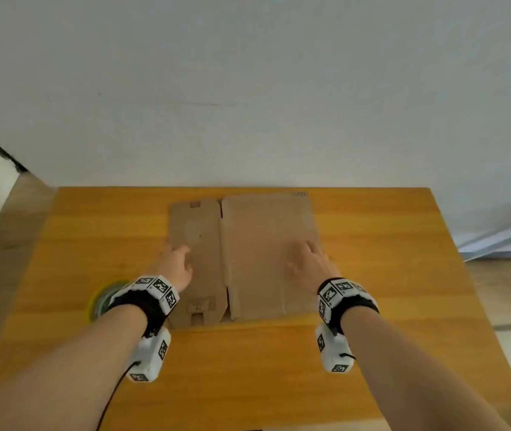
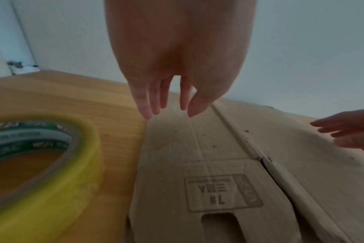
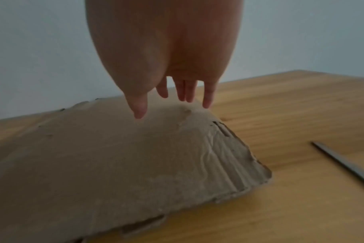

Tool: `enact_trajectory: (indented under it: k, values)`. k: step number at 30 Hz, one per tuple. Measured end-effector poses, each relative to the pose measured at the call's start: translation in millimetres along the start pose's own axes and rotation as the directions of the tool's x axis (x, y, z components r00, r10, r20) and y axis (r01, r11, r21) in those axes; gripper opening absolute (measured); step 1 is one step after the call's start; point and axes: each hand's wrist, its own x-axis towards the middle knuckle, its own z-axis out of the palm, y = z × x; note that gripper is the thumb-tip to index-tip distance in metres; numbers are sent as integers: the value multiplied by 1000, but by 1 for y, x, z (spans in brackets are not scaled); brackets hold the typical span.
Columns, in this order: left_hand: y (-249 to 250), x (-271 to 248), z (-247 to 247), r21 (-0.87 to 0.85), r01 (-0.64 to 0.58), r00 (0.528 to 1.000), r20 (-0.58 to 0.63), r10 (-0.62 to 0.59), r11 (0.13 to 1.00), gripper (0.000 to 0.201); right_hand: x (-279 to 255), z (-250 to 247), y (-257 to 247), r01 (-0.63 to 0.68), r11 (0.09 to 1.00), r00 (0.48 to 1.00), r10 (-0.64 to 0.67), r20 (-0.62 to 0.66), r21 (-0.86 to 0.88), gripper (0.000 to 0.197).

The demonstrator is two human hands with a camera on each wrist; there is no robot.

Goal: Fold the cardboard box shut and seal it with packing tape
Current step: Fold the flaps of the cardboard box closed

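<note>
A brown cardboard box lies flattened on the wooden table, a narrow panel on the left and a wide one on the right. My left hand hovers over the left panel's outer edge with straight fingers, holding nothing. My right hand reaches over the wide panel near its right edge, fingers extended, just above the cardboard. A yellow roll of packing tape sits on the table left of the box, partly hidden behind my left wrist in the head view.
The wooden table stands against a pale wall. A thin dark metal strip lies on the table to the right of the box. Bare wood shows in front of the box and on both sides.
</note>
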Motion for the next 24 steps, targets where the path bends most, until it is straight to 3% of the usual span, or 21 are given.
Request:
enact_trajectory:
  k: [3, 7, 19, 24]
  values:
    - [-4, 3, 7, -39, 78, 997, 8, -78, 996, 43, 8, 7, 8, -122, 991, 992, 121, 29, 52, 82]
    - [-7, 5, 18, -90, 178, 984, 44, -175, 980, 54, 14, 15, 11, -209, 963, 978, 204, 50, 172, 98]
    - [-2, 10, 20, -295, 286, 951, -30, -308, 912, 69, 20, 17, 10, -275, 927, 958, 286, -6, 256, 107]
    - [0, 4, 3, -294, 316, 937, -53, -346, 902, 75, 7, -2, 9, -256, 902, 956, 289, -47, 347, 111]
